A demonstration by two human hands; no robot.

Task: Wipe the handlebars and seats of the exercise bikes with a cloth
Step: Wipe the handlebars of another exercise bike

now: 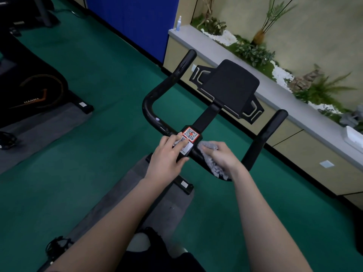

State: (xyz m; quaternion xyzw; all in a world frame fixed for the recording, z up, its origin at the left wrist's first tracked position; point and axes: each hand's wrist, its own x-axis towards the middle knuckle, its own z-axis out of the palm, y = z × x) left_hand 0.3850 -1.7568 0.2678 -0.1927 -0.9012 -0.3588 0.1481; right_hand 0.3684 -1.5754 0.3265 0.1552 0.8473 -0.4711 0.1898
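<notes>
Currently the grey cloth (211,158) sits bunched on the black handlebar (196,154), just right of the centre clamp with its QR-code sticker (190,133). Right hand (222,154) is curled over the cloth, gripping it against the bar. Left hand (167,156) rests on the clamp, fingers loosely extended over the stickers, thumb below; tablet holder (231,83) stands beyond.

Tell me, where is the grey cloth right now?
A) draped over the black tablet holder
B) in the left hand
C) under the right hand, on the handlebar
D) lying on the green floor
C: the right hand grips the grey cloth against the handlebar, right of the QR stickers.
</notes>
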